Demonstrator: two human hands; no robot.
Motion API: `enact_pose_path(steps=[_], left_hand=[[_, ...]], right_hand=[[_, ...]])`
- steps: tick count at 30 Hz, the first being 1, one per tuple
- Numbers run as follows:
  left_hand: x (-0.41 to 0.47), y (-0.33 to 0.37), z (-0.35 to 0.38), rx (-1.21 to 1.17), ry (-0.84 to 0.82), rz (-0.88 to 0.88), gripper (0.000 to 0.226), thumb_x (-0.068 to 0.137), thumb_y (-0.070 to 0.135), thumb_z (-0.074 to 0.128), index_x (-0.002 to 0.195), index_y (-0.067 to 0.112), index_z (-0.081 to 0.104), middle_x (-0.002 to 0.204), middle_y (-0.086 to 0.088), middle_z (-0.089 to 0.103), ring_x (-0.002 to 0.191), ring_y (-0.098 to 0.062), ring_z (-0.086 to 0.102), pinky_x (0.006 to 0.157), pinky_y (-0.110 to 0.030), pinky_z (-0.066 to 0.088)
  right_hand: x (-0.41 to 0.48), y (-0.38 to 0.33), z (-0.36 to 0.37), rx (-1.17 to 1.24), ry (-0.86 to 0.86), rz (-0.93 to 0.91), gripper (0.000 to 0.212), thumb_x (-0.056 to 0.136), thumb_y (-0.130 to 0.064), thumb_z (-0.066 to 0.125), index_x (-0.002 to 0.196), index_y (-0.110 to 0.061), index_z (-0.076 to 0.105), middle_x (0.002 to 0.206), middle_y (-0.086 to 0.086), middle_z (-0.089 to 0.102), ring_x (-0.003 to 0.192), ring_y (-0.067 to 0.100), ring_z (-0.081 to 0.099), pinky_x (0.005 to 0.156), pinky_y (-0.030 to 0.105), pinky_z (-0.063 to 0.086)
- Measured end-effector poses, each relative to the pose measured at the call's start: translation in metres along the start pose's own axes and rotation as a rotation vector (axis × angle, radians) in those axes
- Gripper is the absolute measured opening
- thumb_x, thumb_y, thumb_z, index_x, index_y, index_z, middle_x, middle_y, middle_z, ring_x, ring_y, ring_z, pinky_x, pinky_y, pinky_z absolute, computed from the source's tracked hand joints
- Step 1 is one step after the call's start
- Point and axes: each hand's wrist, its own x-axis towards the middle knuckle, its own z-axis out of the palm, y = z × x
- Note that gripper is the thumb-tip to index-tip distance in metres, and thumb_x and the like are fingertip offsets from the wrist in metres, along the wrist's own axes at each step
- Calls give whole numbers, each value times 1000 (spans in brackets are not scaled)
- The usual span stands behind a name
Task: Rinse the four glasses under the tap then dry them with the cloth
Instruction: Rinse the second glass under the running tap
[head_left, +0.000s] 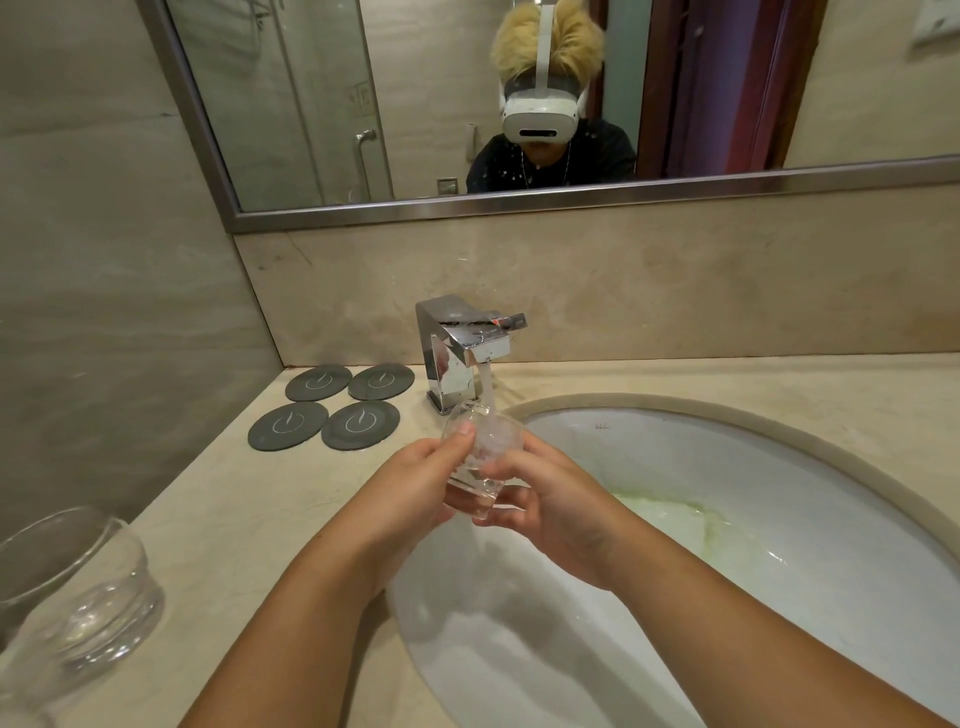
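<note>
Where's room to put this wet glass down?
Bare beige stone counter lies between the four dark round coasters, the white oval basin and the clear glasses at front left; also right of the chrome tap. Crowded: the front-left corner.

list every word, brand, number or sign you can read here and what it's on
Nothing here can be read as text.
sink: small brand script under the back rim, too small to read.
coasters: a white outline emblem on each of the four, no letters.
tap lever: a red mark at its tip, no letters.
glass: no print visible.
</note>
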Motion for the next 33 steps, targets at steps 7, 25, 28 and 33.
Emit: enact_pose_path(steps=[7, 25, 28, 33], left_hand=[[-3, -4, 1, 7, 3, 26, 62, 83, 62, 72, 122, 15, 62, 104, -6, 82, 98, -27, 80, 105, -50, 56], [-8, -2, 11, 595, 387, 239, 81, 70, 55, 88, 140, 37, 50, 124, 6, 48, 90, 5, 52, 67, -10, 37], [-10, -2, 12, 570, 403, 254, 82, 67, 50, 91, 137, 37, 50, 120, 6, 48, 103, -12, 56, 80, -25, 42], [-6, -6, 11, 587, 354, 292, 83, 69, 46, 86, 141, 39, 46, 118, 7, 43, 118, -20, 57, 92, -30, 49]], right_hand=[[2, 2, -8, -74, 38, 48, 51, 79, -16, 55, 128, -13, 69, 107, 11, 73, 89, 23, 67, 84, 38, 59], [-1, -1, 0, -35, 65, 15, 56, 85, -45, 77, 127, -9, 67, 110, 9, 67, 93, 21, 66, 92, 47, 61], [-7, -2, 6, -142, 55, 26, 55, 80, -57, 86, 116, -19, 68, 95, 0, 73, 90, 18, 72, 92, 46, 61], [-4, 1, 11, -152, 183, -38, 44, 89, -36, 84, 124, -16, 67, 107, 2, 79, 92, 17, 76, 96, 52, 62]])
